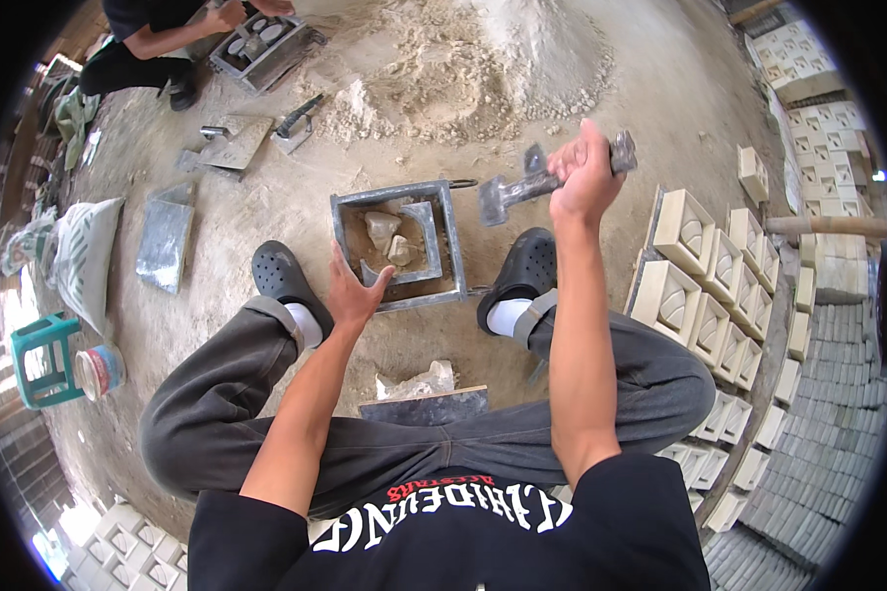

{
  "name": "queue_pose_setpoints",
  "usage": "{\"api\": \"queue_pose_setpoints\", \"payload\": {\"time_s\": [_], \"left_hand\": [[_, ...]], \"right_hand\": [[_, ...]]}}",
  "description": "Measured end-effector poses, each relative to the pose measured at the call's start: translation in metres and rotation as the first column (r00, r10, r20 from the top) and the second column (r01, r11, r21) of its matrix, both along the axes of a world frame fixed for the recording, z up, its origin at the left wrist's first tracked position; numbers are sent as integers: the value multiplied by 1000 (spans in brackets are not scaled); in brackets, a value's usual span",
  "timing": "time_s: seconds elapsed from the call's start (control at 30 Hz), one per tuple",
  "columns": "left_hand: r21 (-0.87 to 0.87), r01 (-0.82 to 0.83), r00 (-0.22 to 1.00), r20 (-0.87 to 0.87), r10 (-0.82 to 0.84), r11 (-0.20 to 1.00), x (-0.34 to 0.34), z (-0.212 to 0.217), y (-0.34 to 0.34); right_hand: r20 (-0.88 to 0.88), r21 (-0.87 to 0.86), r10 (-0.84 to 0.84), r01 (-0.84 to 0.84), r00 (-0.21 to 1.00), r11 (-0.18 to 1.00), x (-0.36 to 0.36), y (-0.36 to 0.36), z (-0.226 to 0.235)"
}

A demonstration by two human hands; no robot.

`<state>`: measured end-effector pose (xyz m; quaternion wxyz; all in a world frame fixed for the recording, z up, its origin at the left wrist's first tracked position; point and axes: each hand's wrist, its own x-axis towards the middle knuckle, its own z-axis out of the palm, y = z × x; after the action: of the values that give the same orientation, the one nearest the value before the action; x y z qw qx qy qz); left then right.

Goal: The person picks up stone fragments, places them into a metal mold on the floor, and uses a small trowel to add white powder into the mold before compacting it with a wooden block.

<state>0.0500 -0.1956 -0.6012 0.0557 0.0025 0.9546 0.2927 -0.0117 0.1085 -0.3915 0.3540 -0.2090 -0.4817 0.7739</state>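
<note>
A rectangular metal mould lies on the ground between my feet. Inside it are a metal insert with curved corners and pale clumps of crumbly material. My left hand rests at the mould's near left corner, thumb and fingers spread, the thumb reaching over the inside. To the right of the mould and raised above the ground, my right hand is closed around a dark, crusted metal hand tool with a flat blocky head. That head points left toward the mould; the other end sticks out past my fist.
A heap of pale powder lies ahead. Trowel-like tools and a metal plate are at left, beside a sack and green stool. Patterned blocks stand in rows at right. Another person's hand works at a second mould.
</note>
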Motion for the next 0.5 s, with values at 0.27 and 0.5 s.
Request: {"api": "queue_pose_setpoints", "payload": {"time_s": [0.27, 0.5], "left_hand": [[-38, 29, 998, -59, -32, 999, 0, 0, 4], [-32, 23, 993, -111, -26, 999, 1, -4, -1]], "right_hand": [[-66, 8, 52, -51, 997, 999, 53, -77, -13], [81, 159, 97, -109, 992, 981, 55, -96, -25]]}}
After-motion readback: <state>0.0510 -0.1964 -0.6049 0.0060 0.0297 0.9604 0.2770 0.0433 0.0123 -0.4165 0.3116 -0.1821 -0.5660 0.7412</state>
